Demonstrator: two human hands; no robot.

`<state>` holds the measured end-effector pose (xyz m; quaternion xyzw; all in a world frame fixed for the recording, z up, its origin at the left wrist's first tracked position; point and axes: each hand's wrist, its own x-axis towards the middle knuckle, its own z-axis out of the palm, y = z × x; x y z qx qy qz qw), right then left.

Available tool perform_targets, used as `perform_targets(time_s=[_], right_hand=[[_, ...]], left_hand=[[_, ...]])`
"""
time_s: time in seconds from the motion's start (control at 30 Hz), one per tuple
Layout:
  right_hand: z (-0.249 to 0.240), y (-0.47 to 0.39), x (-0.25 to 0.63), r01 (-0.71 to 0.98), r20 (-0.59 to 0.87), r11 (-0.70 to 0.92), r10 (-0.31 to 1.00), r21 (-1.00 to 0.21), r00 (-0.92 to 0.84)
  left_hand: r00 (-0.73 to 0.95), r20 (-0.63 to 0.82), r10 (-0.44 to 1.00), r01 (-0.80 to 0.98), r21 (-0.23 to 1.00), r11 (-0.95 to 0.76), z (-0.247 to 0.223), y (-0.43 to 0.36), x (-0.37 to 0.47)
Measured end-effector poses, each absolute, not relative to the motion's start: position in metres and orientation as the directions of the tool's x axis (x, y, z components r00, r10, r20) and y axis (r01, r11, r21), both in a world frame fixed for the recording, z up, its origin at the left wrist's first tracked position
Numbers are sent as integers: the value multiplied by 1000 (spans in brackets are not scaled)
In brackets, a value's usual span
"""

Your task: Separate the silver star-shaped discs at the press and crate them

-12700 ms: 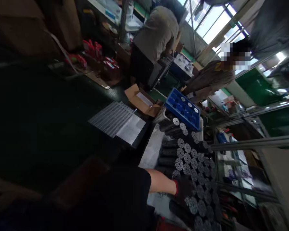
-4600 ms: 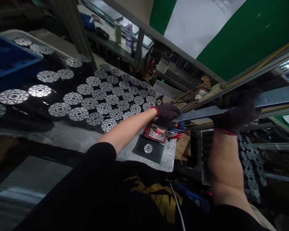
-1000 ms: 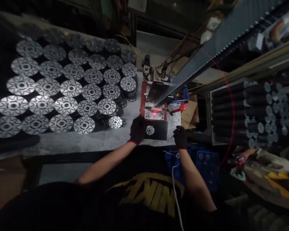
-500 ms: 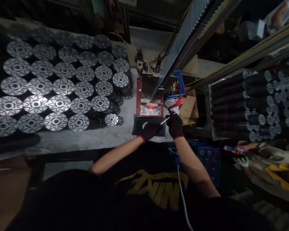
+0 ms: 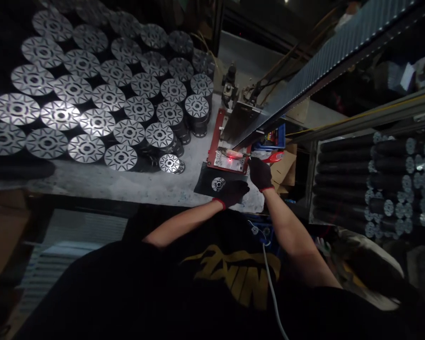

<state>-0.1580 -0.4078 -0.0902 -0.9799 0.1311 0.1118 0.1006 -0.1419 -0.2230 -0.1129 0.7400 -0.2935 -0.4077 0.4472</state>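
My left hand (image 5: pixel 234 192), in a dark glove with a red cuff, is over the right part of a black mat (image 5: pixel 203 183). Its fingers stretch to the right and nothing shows in them. A slotted metal disc (image 5: pixel 218 183) lies on the mat beside this hand. My right hand (image 5: pixel 260 174), gloved alike, has its fingers bent together at the right edge of the red-based machine (image 5: pixel 211 156). What they grip is hidden. On the machine's metal fixture (image 5: pixel 228 162), a red light spot glows below a reddish piece (image 5: pixel 233 154).
Many black cylinders with star-patterned metal ends (image 5: pixel 120 157) stand on the bench (image 5: pixel 152 184) at left. Behind my right hand are a red-handled tool (image 5: pixel 273 157), a blue bin (image 5: pixel 280 137) and cardboard (image 5: pixel 286 165). A ribbed cable track (image 5: pixel 326 66) slants overhead. Black rolls (image 5: pixel 343 177) are stacked at right.
The thin bright rod between my hands is no longer visible. My right hand has come against the machine's fixture. The disc on the mat is now uncovered. The whole view has shifted and turned.
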Motion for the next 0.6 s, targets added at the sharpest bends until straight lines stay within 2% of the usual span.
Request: perform_targets(time_s=[0.27, 0.6], right_hand=[[-89, -428, -152, -60, -308, -986, -11, -153, 951], [-94, -442, -146, 74, -317, -985, 122, -159, 940]], left_hand=[[684, -351, -639, 39, 893, -449, -112, -209, -119], [692, -339, -637, 168, 934, -315, -111, -239, -105]])
